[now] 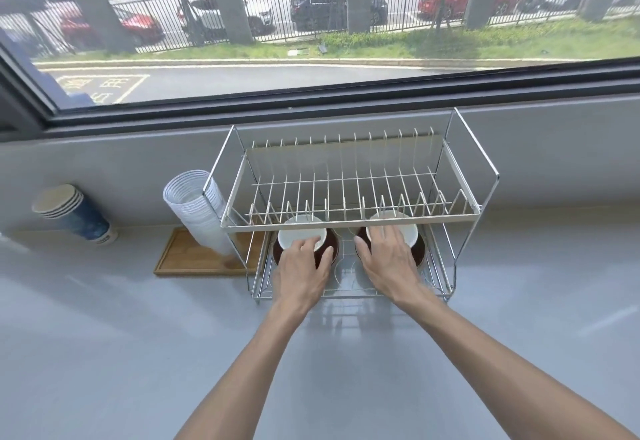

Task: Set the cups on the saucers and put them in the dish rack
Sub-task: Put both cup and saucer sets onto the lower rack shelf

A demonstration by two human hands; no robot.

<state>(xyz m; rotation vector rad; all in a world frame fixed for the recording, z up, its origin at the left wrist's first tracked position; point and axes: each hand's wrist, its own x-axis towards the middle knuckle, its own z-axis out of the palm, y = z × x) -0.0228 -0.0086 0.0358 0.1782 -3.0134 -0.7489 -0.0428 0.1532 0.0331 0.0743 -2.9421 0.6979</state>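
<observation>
A two-tier wire dish rack (349, 221) stands on the grey counter under the window. On its lower shelf sit two white cups, each on a dark brown saucer. My left hand (300, 273) grips the left cup (298, 237) and its saucer (330, 242) from the front, fingers on the cup's rim and thumb on the saucer. My right hand (388, 263) lies over the right cup (407, 231) and its saucer (419, 252), fingers spread across the cup's front. The upper shelf's front bar hides part of both cups.
A stack of clear plastic cups (197, 211) leans on a wooden tray (187, 259) just left of the rack. Stacked blue paper cups (74, 214) lie further left by the wall. Grey counter (138, 353) spreads in front.
</observation>
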